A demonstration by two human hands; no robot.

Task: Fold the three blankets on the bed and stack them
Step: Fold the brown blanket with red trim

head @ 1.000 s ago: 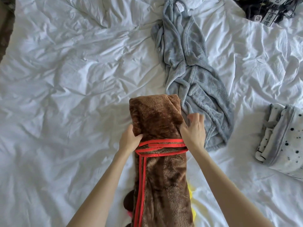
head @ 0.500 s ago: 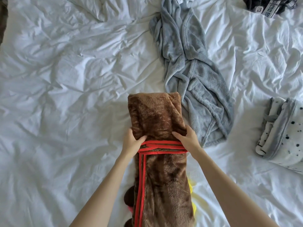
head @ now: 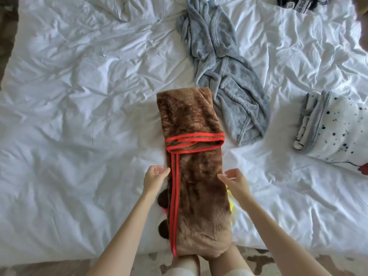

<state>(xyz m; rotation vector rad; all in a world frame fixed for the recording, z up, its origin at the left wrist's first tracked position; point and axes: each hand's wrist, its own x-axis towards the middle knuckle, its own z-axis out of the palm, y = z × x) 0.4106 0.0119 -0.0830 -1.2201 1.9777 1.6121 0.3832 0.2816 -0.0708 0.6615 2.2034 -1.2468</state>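
Since neither hand grips anything, this reads as a pause between folds on the white crumpled bed sheet [head: 69, 116]. Left hand [head: 156, 177]: fingers relaxed and loosely curved, holding nothing. Its tips are just beside the left edge of the brown fleece blanket with red trim [head: 199, 186], near the doubled red border running down that side; contact cannot be told.

The blanket lies mid-bed as a long narrow strip. Its far end is folded back toward the person, so a red-edged hem crosses it about halfway. The near end hangs over the bed's edge against the person's legs. Dark brown round bits [head: 162, 199] and a yellow patch [head: 231, 204] poke out from under its sides. Right hand [head: 236, 181]: fingers spread and slack, empty, just beside the right edge, level with the left hand.

Likely step: the next fold of the strip. To do it well, both hands should pinch the side edges at matching height and catch all layers so the lower ones do not slide. The hanging near end then goes up onto or just short of the red hem, edges square. Plush fleece looks thick and slippery, so a flat press along the crease should help, with the stray bits tucked in first.

To the right, seemingly against the strip's far corner, the grey plush blanket [head: 225, 76] lies in a crumpled rope, not yet folded. Well apart at far right, the white black-spotted blanket [head: 338, 128] sits folded, a probable base for the stack.
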